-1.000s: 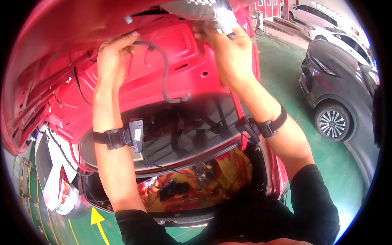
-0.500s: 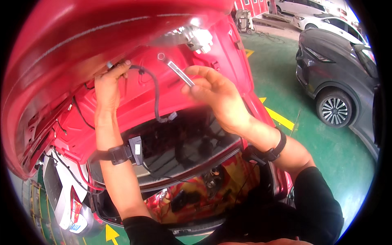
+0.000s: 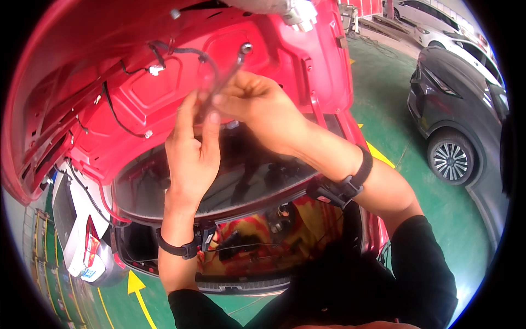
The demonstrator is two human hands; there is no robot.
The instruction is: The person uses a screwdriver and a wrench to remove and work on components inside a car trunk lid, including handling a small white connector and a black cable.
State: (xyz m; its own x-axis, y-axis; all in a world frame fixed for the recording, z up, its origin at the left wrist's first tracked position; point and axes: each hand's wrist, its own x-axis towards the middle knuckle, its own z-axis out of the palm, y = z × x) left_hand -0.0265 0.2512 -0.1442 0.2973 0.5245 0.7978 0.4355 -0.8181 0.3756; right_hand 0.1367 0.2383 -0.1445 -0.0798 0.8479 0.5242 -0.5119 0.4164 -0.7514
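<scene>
My right hand (image 3: 255, 104) is closed around a metal ring wrench (image 3: 239, 61), whose ring end points up and away. The wrench's lower handle is smeared by motion. My left hand (image 3: 193, 148) is at that lower end, with the handle between its thumb and fingers, though blur hides the exact contact. Both hands are raised in front of the raised red tailgate (image 3: 156, 82) of a car. Behind my fingers, a dark cable (image 3: 189, 50) runs along the tailgate's bare inner panel.
White connectors (image 3: 155, 70) hang on wires from the panel. A silver mechanism (image 3: 300, 15) sits at the tailgate's top. Below are the dark rear window (image 3: 159, 189) and a trunk with patterned cloth (image 3: 312, 227). A grey car (image 3: 455, 104) stands right, a white car (image 3: 82, 241) left.
My left hand has left the tailgate's cable and come down to the wrench's handle. The wrench's ring end has swung to the right. My view has shifted.
</scene>
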